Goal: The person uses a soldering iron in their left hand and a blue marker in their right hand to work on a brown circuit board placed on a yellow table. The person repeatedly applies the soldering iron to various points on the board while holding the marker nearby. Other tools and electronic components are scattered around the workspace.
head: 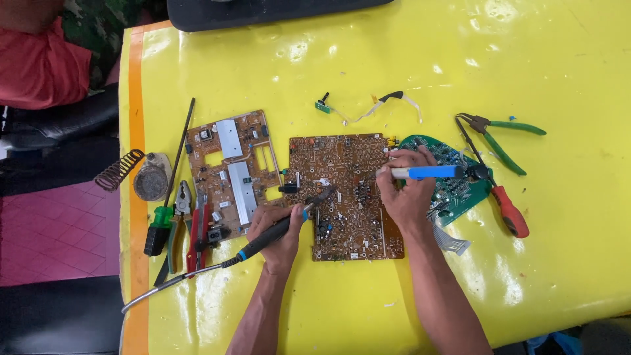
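Both hands work over the brown rectangular circuit board, which lies solder side up near the middle of the glossy yellow table cover, its surface densely speckled with small silvery joints and fine traces. Curled shut, the left hand grips the black-handled soldering iron with a blue collar, whose dark tip rests on the board just left of its centre while its grey cable trails off past the board's lower left corner. Fingers of the right hand are closed around the blue cylindrical desoldering pump, held level above the board's right edge with its pale nozzle pointing inward. Just right of the board, partly under that hand, sits the green rounded circuit board with a grey ribbon cable. Beyond it lie the green-handled pliers and the red-handled screwdriver. Left of the brown board rests a second brown board with shiny metal plates, then red-handled cutters, more pliers, a green-and-black screwdriver and a coiled wire iron stand on a round grey base. Above the board lies a thin pale ribbon wire with a small green connector.
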